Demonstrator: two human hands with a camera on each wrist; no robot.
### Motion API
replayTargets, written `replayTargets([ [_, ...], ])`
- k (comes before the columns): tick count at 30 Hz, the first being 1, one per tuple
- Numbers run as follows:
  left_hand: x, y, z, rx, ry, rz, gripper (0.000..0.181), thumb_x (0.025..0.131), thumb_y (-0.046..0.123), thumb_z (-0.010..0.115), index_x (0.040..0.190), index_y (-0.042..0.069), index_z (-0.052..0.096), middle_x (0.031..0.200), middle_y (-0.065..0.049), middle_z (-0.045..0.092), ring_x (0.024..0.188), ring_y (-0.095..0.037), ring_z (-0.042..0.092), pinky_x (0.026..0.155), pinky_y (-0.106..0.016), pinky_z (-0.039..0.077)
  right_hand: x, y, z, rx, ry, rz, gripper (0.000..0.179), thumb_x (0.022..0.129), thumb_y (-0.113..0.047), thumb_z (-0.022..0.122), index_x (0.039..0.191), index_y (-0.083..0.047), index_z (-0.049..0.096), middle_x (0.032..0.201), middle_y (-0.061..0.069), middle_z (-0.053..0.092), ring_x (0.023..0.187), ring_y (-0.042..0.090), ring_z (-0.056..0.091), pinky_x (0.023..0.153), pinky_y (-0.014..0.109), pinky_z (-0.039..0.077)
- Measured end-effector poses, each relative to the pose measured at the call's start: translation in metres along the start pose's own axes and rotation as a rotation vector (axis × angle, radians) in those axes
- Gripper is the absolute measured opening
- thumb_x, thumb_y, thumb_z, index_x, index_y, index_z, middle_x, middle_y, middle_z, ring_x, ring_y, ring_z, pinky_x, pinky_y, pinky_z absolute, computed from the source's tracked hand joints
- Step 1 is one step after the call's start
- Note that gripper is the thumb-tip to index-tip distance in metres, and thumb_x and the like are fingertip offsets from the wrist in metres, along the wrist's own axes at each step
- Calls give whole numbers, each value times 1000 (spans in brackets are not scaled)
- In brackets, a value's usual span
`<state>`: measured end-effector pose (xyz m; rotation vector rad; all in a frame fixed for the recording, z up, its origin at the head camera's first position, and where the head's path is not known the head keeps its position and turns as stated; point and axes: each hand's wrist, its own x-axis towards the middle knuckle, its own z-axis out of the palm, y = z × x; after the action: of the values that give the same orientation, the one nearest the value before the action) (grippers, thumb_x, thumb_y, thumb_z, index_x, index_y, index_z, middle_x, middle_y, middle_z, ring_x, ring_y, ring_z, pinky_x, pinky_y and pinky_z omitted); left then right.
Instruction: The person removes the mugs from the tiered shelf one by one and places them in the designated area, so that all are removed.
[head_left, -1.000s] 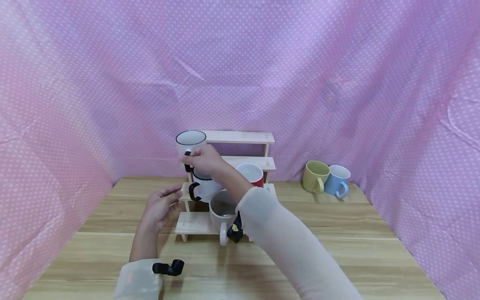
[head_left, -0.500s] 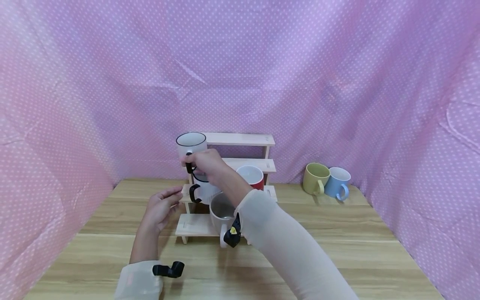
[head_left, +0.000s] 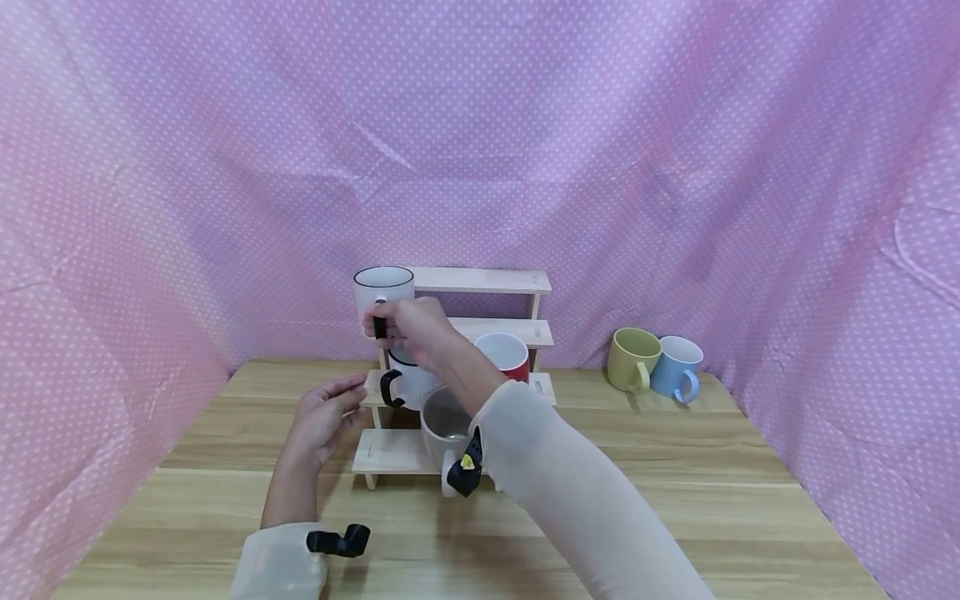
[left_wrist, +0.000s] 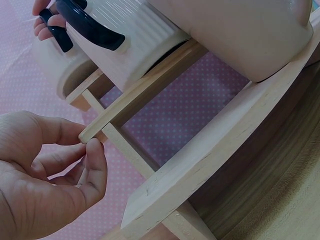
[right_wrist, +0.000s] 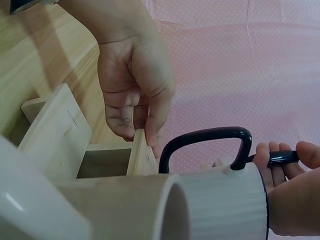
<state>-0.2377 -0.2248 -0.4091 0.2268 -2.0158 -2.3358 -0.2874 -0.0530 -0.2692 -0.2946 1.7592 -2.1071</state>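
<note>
My right hand (head_left: 422, 332) holds a white mug (head_left: 367, 293) with a dark rim by its black handle (right_wrist: 282, 157). The mug stands upright at the left end of the third step of a wooden tiered rack (head_left: 390, 450). My left hand (head_left: 321, 417) pinches the left end of the second step between thumb and fingers, as the left wrist view shows. A ribbed white mug (left_wrist: 125, 40) with a black handle stands on that second step, partly behind my right hand. A red mug (head_left: 514, 360), white inside, is to its right, and a cream mug (head_left: 435, 429) stands on the lowest step.
A yellow-green mug (head_left: 626, 367) and a light blue mug (head_left: 671, 371) stand close together at the back right of the wooden table (head_left: 645, 467). A pink dotted cloth (head_left: 480, 150) hangs behind. My right forearm crosses in front of the rack.
The black handle of the held white mug has shifted slightly right, with my right-hand fingers moving along with it. My left hand stays at the end of the step.
</note>
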Motion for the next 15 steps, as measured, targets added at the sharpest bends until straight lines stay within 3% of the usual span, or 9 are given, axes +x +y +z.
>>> replayTargets([
  [7, 1, 0, -1, -14, 0, 0, 47, 103, 4, 59, 145, -11, 45, 113, 1, 62, 96, -8, 59, 83, -20, 56, 0, -2, -2, 64, -21, 16, 13, 97, -6, 64, 89, -1, 72, 88, 11, 72, 82, 22, 69, 90, 40, 61],
  [12, 2, -2, 0, -42, -6, 2, 48, 102, 2, 59, 145, -13, 44, 109, 1, 65, 93, -8, 61, 79, -19, 56, 0, 0, -1, 53, -8, -27, 10, 95, -6, 66, 89, -1, 72, 85, 10, 72, 80, 20, 68, 80, 32, 61],
  [15, 2, -2, 0, -57, -15, 1, 49, 102, 1, 60, 146, -13, 43, 106, 1, 67, 93, -8, 63, 76, -19, 56, -1, 2, 1, 50, 5, -81, 11, 93, -4, 67, 92, 6, 73, 81, 10, 70, 77, 19, 67, 78, 32, 61],
])
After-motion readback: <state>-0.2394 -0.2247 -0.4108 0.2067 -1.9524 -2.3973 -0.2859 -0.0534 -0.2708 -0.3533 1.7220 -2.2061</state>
